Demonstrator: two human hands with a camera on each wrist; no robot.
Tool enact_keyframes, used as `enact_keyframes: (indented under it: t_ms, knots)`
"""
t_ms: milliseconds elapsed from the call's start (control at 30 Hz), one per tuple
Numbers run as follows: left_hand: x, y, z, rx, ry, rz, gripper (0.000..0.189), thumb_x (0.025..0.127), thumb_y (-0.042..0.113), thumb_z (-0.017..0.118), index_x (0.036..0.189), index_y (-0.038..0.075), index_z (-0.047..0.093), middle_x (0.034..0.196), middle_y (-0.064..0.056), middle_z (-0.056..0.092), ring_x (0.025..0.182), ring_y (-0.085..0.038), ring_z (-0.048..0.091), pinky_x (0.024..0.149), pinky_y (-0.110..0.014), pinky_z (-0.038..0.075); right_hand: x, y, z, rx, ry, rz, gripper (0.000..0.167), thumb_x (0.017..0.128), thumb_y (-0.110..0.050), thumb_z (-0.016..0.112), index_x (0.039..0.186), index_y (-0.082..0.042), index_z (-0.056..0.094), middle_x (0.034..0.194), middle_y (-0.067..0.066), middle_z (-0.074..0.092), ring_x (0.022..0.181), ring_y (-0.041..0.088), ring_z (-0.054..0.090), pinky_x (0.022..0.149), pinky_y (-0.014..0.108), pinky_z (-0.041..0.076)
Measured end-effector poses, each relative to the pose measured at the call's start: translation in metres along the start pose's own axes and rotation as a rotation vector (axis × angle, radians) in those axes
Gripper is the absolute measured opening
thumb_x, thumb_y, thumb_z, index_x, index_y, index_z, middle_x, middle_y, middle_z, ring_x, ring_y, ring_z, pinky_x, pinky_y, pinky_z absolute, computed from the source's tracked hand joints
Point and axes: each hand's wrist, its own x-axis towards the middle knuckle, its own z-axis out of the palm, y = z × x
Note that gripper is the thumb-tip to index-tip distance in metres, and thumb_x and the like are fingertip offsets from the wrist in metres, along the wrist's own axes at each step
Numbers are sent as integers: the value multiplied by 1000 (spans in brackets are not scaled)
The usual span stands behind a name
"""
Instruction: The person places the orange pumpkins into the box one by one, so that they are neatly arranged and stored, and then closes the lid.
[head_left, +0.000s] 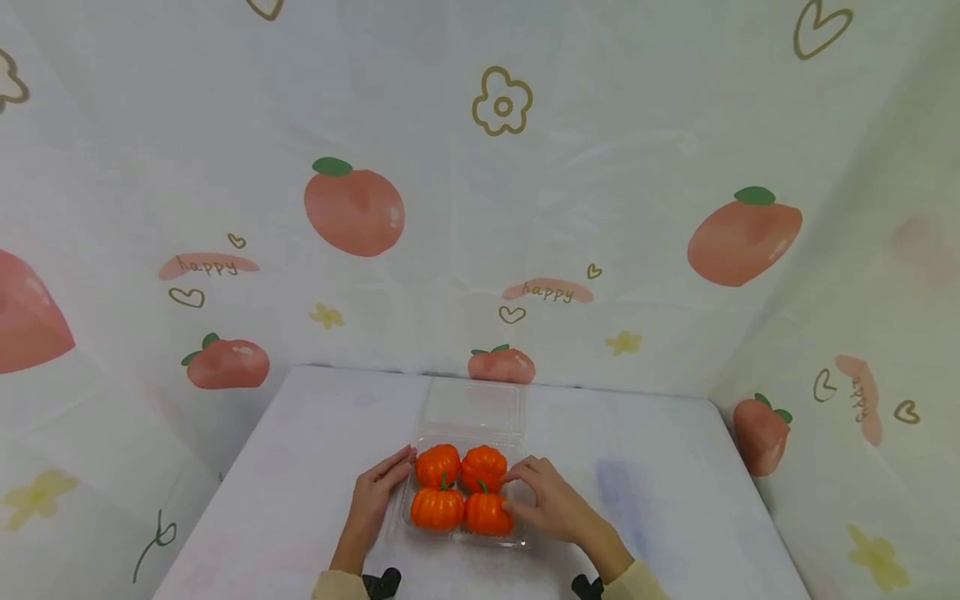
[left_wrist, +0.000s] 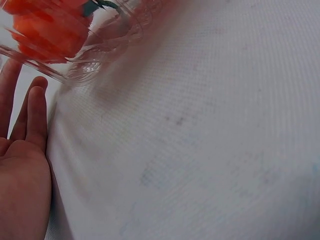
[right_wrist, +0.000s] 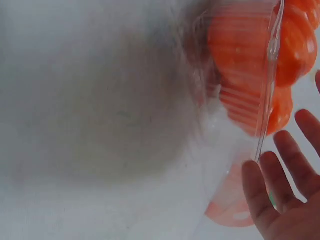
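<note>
A clear plastic clamshell box [head_left: 517, 542] stands on the table with its lid [head_left: 472, 408] folded back, away from me. Several small orange pumpkins sit inside: back left [head_left: 437, 464], back right [head_left: 482, 468], front left [head_left: 436, 509] and front right [head_left: 487, 515]. Green stems show on some of them. My left hand [head_left: 369, 500] rests against the box's left side with fingers extended. Over the right edge, my right hand [head_left: 558, 504] has its thumb and forefinger apart beside the right-hand pumpkins. In the right wrist view its other fingers [right_wrist: 287, 160] are spread loosely near the box wall.
The white-covered table [head_left: 322, 433] carries the box near its middle front. Behind and at both sides hangs a pale cloth [head_left: 420, 317] printed with fruit, hearts and flowers. The raised lid reaches toward the table's back edge.
</note>
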Motion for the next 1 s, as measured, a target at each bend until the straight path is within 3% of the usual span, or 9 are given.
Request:
enact_keyframes:
  t_ms: [167,300,467,733,867,1000]
  knots:
    - [-1,-2,0,-5,-6,-8,51,95,45,68,140,22,64,137,6,68,121,11,61,106,-12,45,2,11,1,55,84,83,36,93,-37,75,117,-12,66,113,8,63,100,25,56,82,28,54]
    - [-2,-2,-1,-2,-3,10,52,95,45,68,141,19,63,137,4,68,122,8,62,103,-10,46,6,19,0,173,128,156,41,92,-33,76,122,-7,63,116,11,62,102,29,58,80,29,56]
    - [-3,0,1,-9,-3,27,50,97,41,67,141,16,63,138,1,68,124,5,62,102,-9,46,12,32,0,291,176,286,51,91,-31,77,130,-6,57,123,15,60,109,29,61,83,30,57]
    - [-3,3,1,-9,-8,16,47,98,38,67,140,18,64,138,1,68,125,3,63,103,-10,46,28,52,-3,364,234,492,60,94,-39,73,140,-7,52,126,14,63,107,24,64,91,39,59]
    - [-1,3,0,-15,-12,4,48,97,38,68,140,18,64,138,1,68,124,4,63,102,-10,46,37,59,-3,380,228,540,60,95,-40,70,142,-8,51,128,13,65,109,24,63,92,42,60]
    - [2,1,0,-26,-11,-6,49,96,38,69,140,18,64,137,3,68,119,9,63,102,-10,47,45,68,-2,399,254,551,61,96,-43,69,142,-8,51,126,11,66,107,23,65,87,36,61]
